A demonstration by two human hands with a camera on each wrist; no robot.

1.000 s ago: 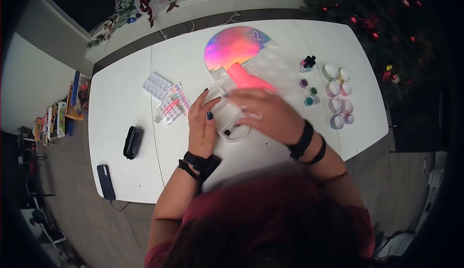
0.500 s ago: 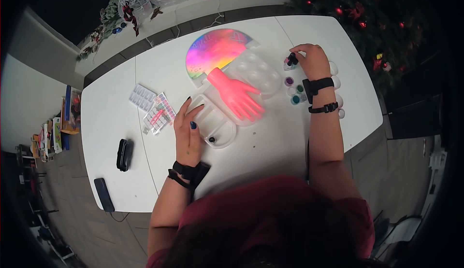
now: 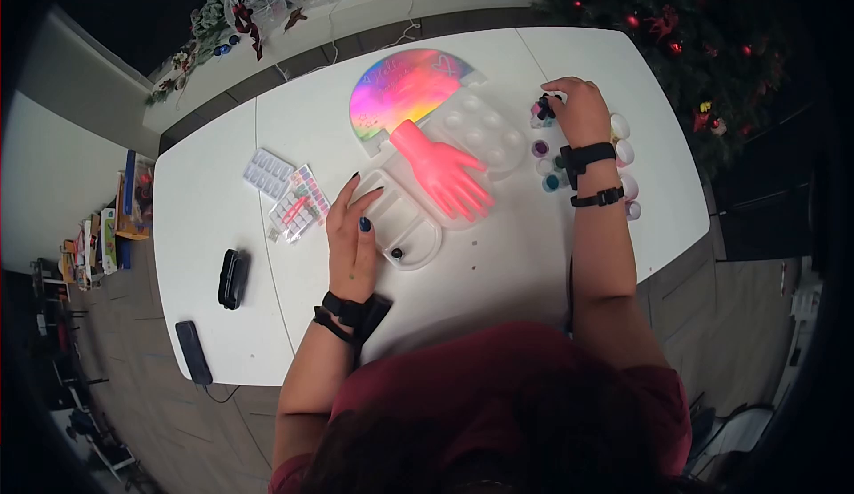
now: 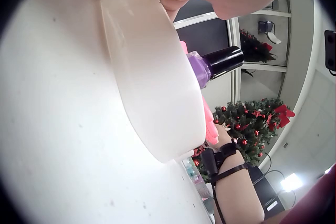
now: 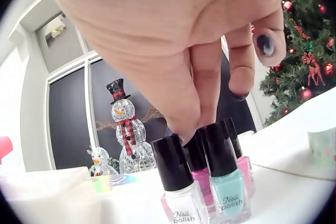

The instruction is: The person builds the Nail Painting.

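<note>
My right hand (image 3: pixel 583 116) reaches down over a cluster of nail polish bottles (image 3: pixel 543 113) at the right of the table. In the right wrist view, its thumb and finger pinch the black cap of a magenta nail polish bottle (image 5: pixel 202 182), partly hidden behind a white one (image 5: pixel 181 200) and a mint one (image 5: pixel 228 192). My left hand (image 3: pixel 349 236) rests along the left rim of a white tray (image 3: pixel 431 249), fingers extended and loosely spread. A purple nail polish bottle (image 4: pixel 199 70) stands in that tray's near compartment. Beyond the tray lies a pink model hand (image 3: pixel 440 169).
A rainbow board (image 3: pixel 409 93) and a white palette with round wells (image 3: pixel 511 151) lie at the back. Small pots (image 3: pixel 540 149) and white-lidded jars (image 3: pixel 625 152) stand near my right hand. Packets of nail pieces (image 3: pixel 294 214), a black case (image 3: pixel 233 279) and a black power bank (image 3: pixel 192 352) lie left.
My right hand has moved from over the tray and model hand to the nail polish bottles at the right, its fingertips now down at the caps. My left hand stays at the tray.
</note>
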